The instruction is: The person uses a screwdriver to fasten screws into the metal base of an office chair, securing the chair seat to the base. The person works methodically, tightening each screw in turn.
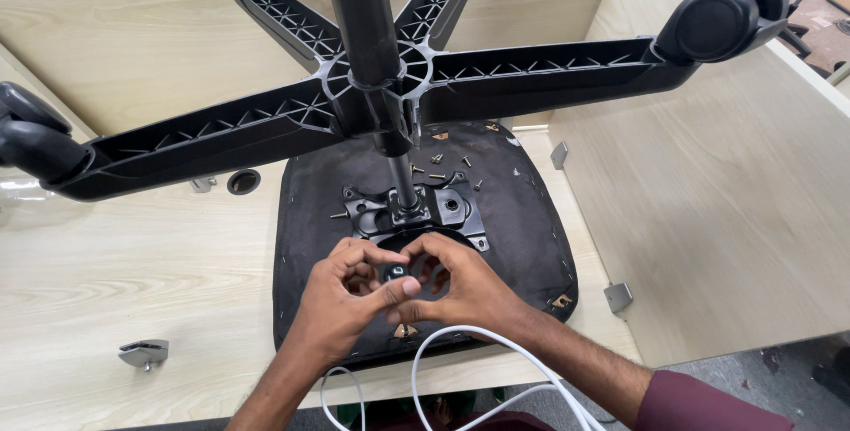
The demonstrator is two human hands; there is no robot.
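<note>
Both hands (412, 287) around black knob (396, 272) (upturned chair seat (522, 218))

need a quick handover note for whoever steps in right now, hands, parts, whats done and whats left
Left hand and right hand: both pinch a small black knob at the front of the mechanism plate.
The office chair is upside down on the wooden desk: seat underside up, gas column standing in the plate, five-star base with casters on top.
Done: plate sits on the seat, column and base fitted.
Left: loose screws lie on the seat behind the plate; the knob is in hand, seating unclear. White cable crosses the right forearm.
</note>
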